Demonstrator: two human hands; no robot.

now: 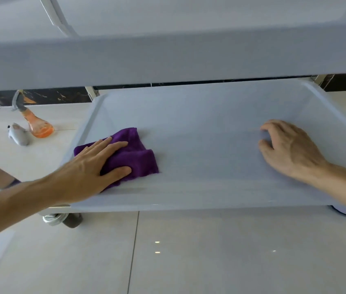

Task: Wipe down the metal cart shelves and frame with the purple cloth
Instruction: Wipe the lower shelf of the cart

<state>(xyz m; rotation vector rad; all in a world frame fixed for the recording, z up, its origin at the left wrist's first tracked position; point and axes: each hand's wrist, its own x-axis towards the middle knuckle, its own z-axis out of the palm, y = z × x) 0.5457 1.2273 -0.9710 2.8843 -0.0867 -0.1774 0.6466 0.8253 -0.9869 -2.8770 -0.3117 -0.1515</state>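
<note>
The cart's grey bottom shelf [210, 124] fills the middle of the head view, a shallow tray with raised edges. A folded purple cloth [138, 153] lies on its left part. My left hand [95, 164] presses flat on the cloth, fingers spread over it and thumb along its near edge. My right hand [288, 147] rests on the shelf's right part, fingers curled down onto the bare surface, holding nothing. The shelf above [167, 58] runs across the top of the view and hides the back of the bottom shelf.
An orange spray bottle [38, 124] lies on the pale tiled floor left of the cart, with a small grey object [18, 134] beside it. A caster wheel [62, 219] sits under the near left corner. Shiny frame posts [92, 93] rise at the back. A dark marble skirting lines the wall.
</note>
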